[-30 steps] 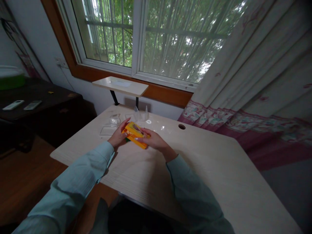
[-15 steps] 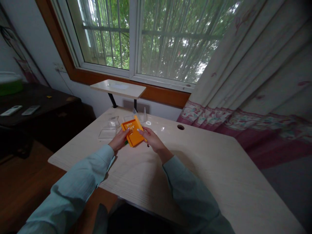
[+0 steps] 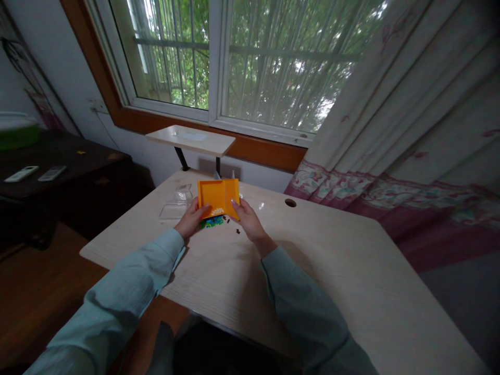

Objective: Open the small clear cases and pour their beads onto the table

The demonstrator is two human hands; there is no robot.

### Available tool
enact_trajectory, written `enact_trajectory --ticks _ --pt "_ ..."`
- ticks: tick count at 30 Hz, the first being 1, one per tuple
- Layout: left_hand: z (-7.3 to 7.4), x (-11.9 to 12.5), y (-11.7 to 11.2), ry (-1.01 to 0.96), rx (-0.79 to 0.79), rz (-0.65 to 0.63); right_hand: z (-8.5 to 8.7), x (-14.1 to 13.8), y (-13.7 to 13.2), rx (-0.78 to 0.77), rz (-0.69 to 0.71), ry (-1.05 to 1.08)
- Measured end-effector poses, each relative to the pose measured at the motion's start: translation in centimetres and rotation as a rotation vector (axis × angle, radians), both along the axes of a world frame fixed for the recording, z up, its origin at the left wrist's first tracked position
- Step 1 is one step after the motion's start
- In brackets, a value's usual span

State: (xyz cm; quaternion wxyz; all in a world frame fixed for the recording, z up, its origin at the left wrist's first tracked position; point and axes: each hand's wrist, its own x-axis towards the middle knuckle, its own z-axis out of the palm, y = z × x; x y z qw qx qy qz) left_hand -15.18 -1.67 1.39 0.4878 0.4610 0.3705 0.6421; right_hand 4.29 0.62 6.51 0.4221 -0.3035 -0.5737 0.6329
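Both my hands hold an orange tray [image 3: 217,197] tipped up on its near edge over the pale wooden table [image 3: 312,271]. My left hand [image 3: 190,220] grips its lower left corner, and my right hand [image 3: 247,219] grips its lower right side. A few pale small bits lie at the tray's bottom edge. Below the tray, a small heap of green and blue pieces [image 3: 211,222] rests on the table, with a few dark bits [image 3: 237,230] scattered beside it.
Clear plastic lids or trays [image 3: 175,203] lie on the table to the left of my hands. A small raised shelf [image 3: 190,139] stands at the table's back, under the window. A round cable hole [image 3: 290,202] is to the right. A dark cabinet with two remotes [image 3: 35,173] stands at left.
The orange tray has been tilted from lying nearly flat in my hands to standing upright facing me, and small coloured pieces now lie on the table beneath it.
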Motion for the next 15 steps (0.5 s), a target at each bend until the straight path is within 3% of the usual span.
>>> enact_trajectory --ticks 5,15 --pt "-0.6 -0.9 0.4 0.081 0.029 0.137 -1.0 1.5 2.2 0.106 -0.032 0.01" --pt "-1.2 -1.0 0.3 0.175 0.052 0.093 -3.1 2.8 4.1 0.032 -0.15 0.04"
